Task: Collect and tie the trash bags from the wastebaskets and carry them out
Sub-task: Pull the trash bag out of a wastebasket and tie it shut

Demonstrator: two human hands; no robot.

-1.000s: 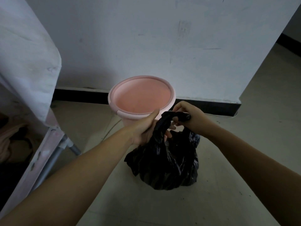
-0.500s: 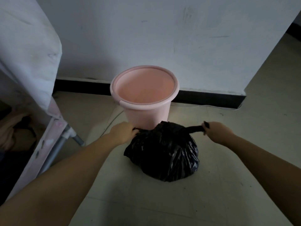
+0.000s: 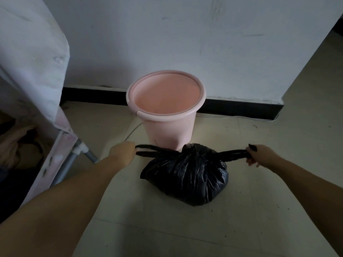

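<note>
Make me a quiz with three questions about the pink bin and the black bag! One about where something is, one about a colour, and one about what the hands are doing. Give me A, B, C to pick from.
1. Where is the black trash bag?
A. Inside the wastebasket
B. On the floor in front of the wastebasket
C. Hanging on the wall

2. What colour is the wastebasket?
A. Pink
B. Green
C. Blue

3. What are the hands doing?
A. Resting flat on the floor
B. Lifting the wastebasket
C. Pulling the bag's two ends apart

Answers:
1. B: the bag sits on the floor, on the near side of the wastebasket.
2. A: its rim and wall are pink.
3. C: the left hand and the right hand each grip a stretched black strip, out to either side.
</note>
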